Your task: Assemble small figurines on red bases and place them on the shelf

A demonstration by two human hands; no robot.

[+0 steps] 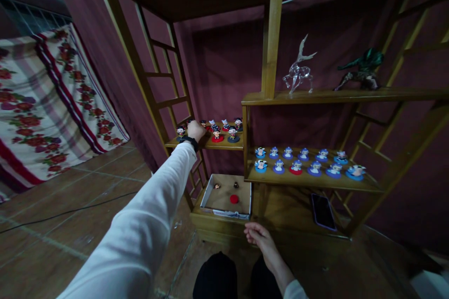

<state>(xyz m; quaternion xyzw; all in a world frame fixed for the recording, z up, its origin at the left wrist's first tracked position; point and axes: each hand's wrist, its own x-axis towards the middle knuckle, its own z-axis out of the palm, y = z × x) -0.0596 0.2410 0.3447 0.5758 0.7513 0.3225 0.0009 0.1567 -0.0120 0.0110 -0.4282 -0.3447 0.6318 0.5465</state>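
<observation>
My left hand reaches onto the small left shelf, its fingers closed among the figurines; what they hold, if anything, is hidden behind the hand. Just left of it stands a dark-haired figurine. To its right are a figurine on a red base, one on a dark base and several more behind. My right hand hovers before the cabinet's lower front edge, fingers loosely curled with nothing visible in them. Nearest to it is a shallow cardboard box containing a red disc and two small figurine parts.
Two rows of figurines on coloured bases line the right shelf. Above them stand a clear deer ornament and a dark green-and-brown figure. A phone lies on the lowest board. An upright post divides the cabinet.
</observation>
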